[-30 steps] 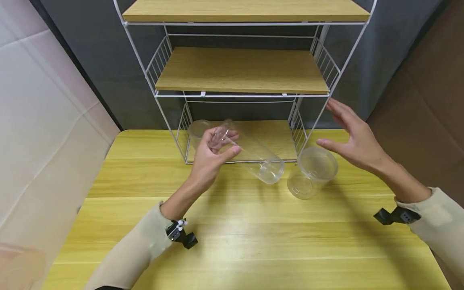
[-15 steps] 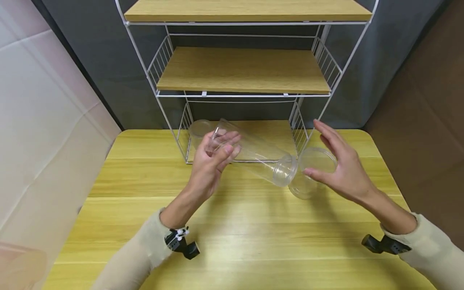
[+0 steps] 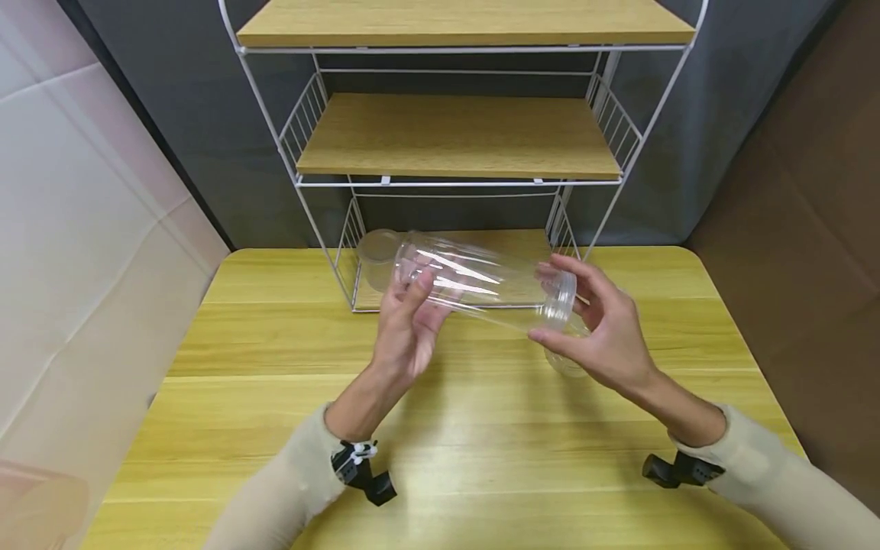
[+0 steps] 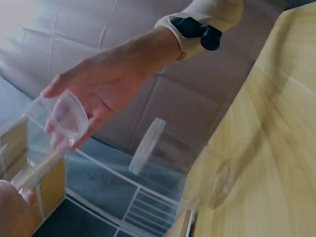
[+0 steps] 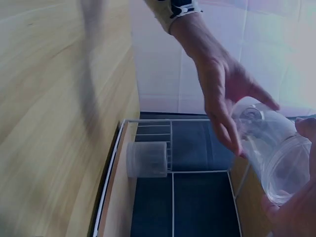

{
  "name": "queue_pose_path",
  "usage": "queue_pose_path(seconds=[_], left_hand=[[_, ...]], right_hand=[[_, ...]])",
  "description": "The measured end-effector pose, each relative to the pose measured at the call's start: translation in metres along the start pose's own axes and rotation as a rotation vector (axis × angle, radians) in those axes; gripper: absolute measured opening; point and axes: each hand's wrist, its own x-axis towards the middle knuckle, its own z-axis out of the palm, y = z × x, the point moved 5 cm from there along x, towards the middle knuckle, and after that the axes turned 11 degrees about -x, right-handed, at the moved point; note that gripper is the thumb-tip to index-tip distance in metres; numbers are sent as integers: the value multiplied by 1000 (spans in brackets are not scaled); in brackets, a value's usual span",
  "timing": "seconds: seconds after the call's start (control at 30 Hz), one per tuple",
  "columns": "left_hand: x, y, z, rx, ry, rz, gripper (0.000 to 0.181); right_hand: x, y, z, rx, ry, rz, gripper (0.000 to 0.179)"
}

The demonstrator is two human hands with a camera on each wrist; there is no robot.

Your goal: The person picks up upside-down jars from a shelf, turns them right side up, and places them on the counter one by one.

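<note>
A clear cylindrical jar [image 3: 474, 279], lying nearly level, is held between both hands above the table's back part. My left hand [image 3: 406, 325] grips its left end, thumb on the near side and fingers beneath. Around the ribbed right end curl the thumb and fingers of my right hand [image 3: 605, 336]; whether a clear lid covers that end I cannot tell. Behind the right hand a second clear jar [image 3: 567, 365] stands on the table, mostly hidden in the head view; the left wrist view shows its rim [image 4: 148, 145].
A white wire rack with wooden shelves [image 3: 461, 137] stands at the back of the yellow wooden table [image 3: 454, 458]. Another clear jar [image 5: 148, 159] stands at the left end of its bottom shelf. A brown panel [image 3: 811, 252] borders the right side.
My right hand has come left and down from beside the rack and taken hold of the jar's right end. The left hand has turned the jar closer to level.
</note>
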Motion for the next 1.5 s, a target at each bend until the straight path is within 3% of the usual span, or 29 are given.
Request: queue_pose_path(seconds=[0.17, 0.27, 0.33, 0.47, 0.6, 0.7, 0.8, 1.0, 1.27, 1.5], left_hand=[[-1, -1, -8, 58, -80, -68, 68], [-1, 3, -13, 194, -140, -100, 71], [1, 5, -17, 343, -166, -123, 74], [6, 9, -26, 752, -222, -171, 73], [11, 3, -30, 1130, -323, -179, 75], [14, -7, -31, 1354, -416, -146, 79], [15, -22, -33, 1497, -495, -125, 81], [19, -49, -41, 1552, -547, -167, 80], [21, -77, -61, 1546, -503, -283, 75], [22, -95, -75, 1566, -490, -328, 79]], right_hand=[[5, 2, -5, 23, -7, -12, 85], [10, 2, -12, -4, -28, -5, 83], [13, 1, -17, -21, -38, -4, 83], [22, -3, -26, -108, -76, -22, 86], [33, -8, -30, -206, -116, -49, 87], [41, -9, -31, -293, -142, -59, 84], [48, -8, -29, -411, -189, -62, 79], [53, 3, -21, -565, -287, -94, 81], [45, 28, -6, -622, -333, -134, 86], [41, 40, 3, -662, -417, -135, 89]])
